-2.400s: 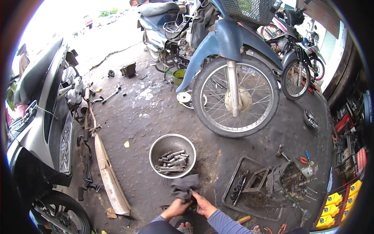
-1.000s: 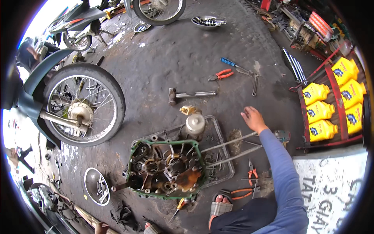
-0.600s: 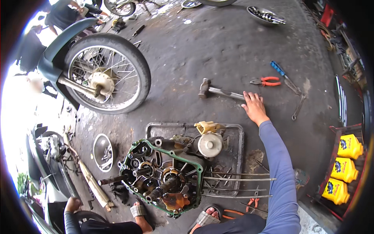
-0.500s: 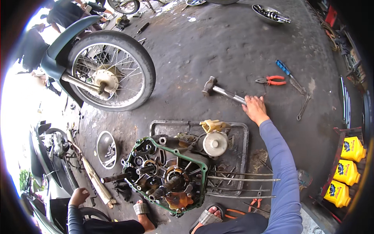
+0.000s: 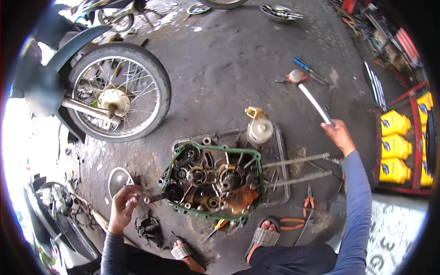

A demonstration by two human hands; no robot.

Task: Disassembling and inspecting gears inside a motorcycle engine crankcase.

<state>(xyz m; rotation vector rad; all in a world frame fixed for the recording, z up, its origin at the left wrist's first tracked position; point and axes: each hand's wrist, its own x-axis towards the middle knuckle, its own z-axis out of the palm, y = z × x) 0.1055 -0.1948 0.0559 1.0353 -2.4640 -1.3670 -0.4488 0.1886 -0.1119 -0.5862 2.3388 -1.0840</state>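
An opened engine (image 5: 213, 178), a spoked wheel (image 5: 113, 101) and pliers (image 5: 309, 198) on the floor (image 5: 220, 78) show a motorbike repair workshop.

Your hammer (image 5: 315, 104) is smooth, shiny metal. Before you, the engine case (image 5: 211, 183) is metal too, with an oily gloss (slickest at its brown-stained patch). The yellow bottles (image 5: 395, 146) look like smooth plastic, the crumpled rag (image 5: 148, 230) matt cloth, the tyre (image 5: 163, 91) matt rubber, and the ground (image 5: 220, 73) under you rough and dull.
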